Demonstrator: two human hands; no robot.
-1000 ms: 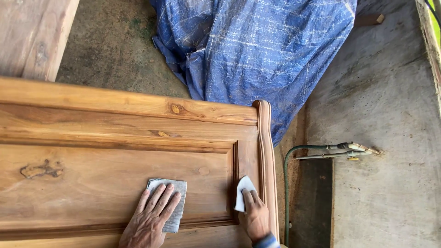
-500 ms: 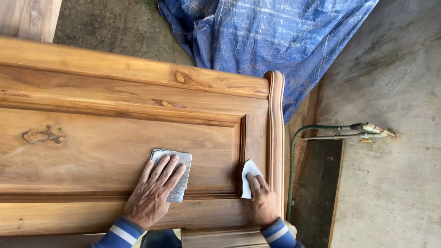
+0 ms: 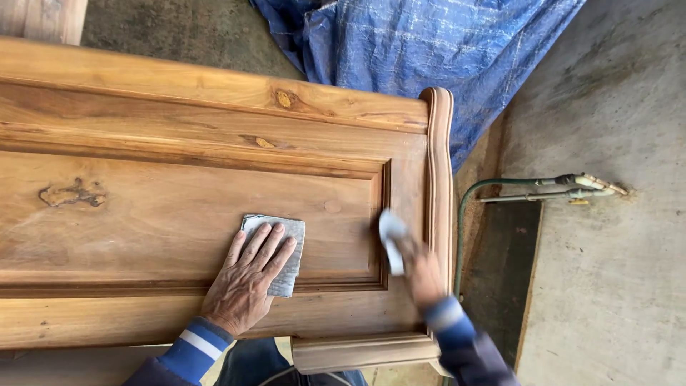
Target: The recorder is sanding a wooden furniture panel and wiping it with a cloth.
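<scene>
On the panel: my left hand (image 3: pixel 246 286) lies flat, fingers spread, pressing a grey sanding sheet (image 3: pixel 279 250) onto the wooden door panel (image 3: pixel 143 214).
Right hand: my right hand (image 3: pixel 421 275), blurred, pinches a folded white sheet (image 3: pixel 391 239) in the moulded groove.
Risk: I judge that uneven pressure could round the moulding edge.
Around: blue tarp (image 3: pixel 443 64), green hose (image 3: pixel 500 187) just beside the panel's end.

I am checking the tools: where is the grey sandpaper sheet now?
In the head view, the grey sandpaper sheet lies flat on the wooden panel, low centre, under the left hand.
</scene>
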